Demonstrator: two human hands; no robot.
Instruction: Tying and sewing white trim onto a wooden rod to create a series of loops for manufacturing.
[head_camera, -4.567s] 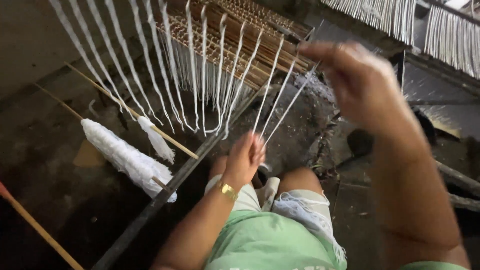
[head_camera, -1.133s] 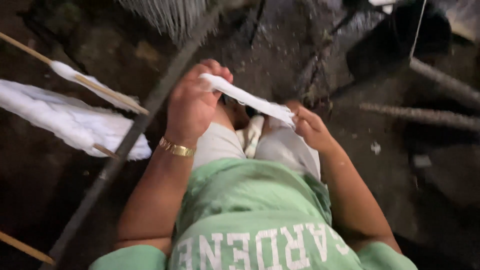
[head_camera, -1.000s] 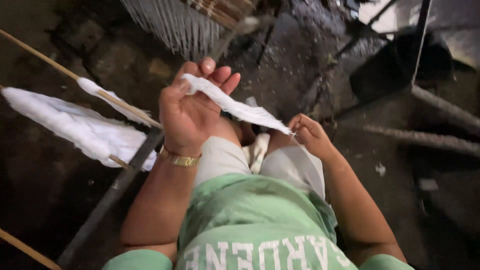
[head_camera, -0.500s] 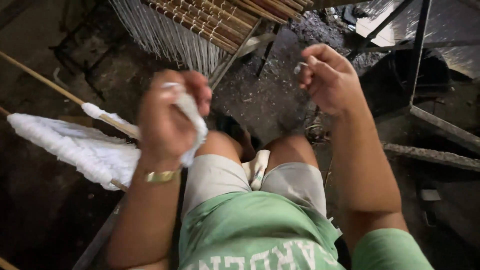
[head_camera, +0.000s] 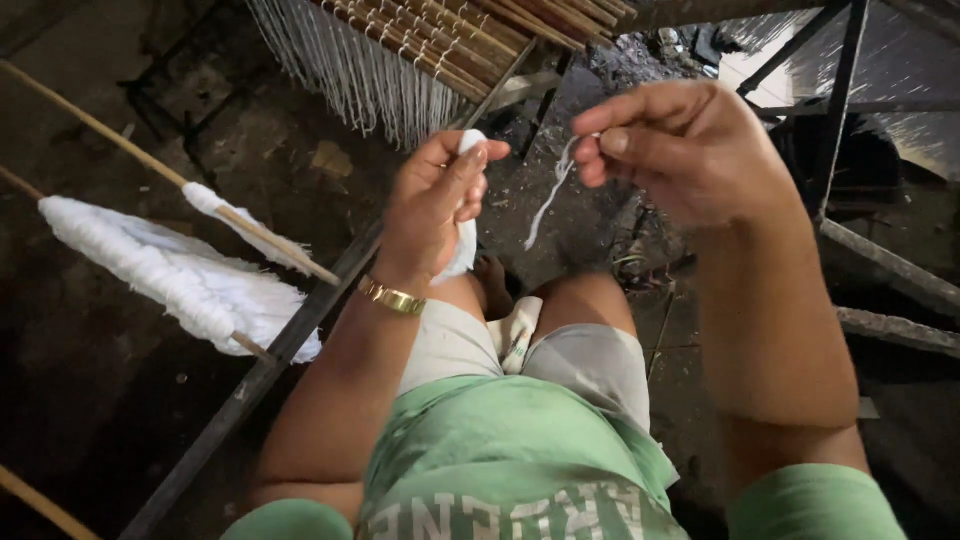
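My left hand (head_camera: 432, 205), with a gold bracelet on the wrist, is closed around a small bundle of white wick strands (head_camera: 467, 240) raised in front of me. My right hand (head_camera: 680, 150) pinches a single thin white strand (head_camera: 548, 195) between thumb and fingers; the strand dangles down between the two hands. Both hands are held above my knees, a short gap apart. More white bundle material (head_camera: 515, 330) lies between my thighs.
A rack of wooden sticks with hanging white strands (head_camera: 400, 50) stands ahead. At the left, wooden rods carry thick white fibre bundles (head_camera: 180, 280). A dark metal bar (head_camera: 300, 330) runs diagonally past my left arm. Metal frame pieces (head_camera: 850, 110) stand at the right.
Both hands rose from my lap. The white strip once stretched between them is now bunched in my left hand, and my right hand has drawn out one thin strand.
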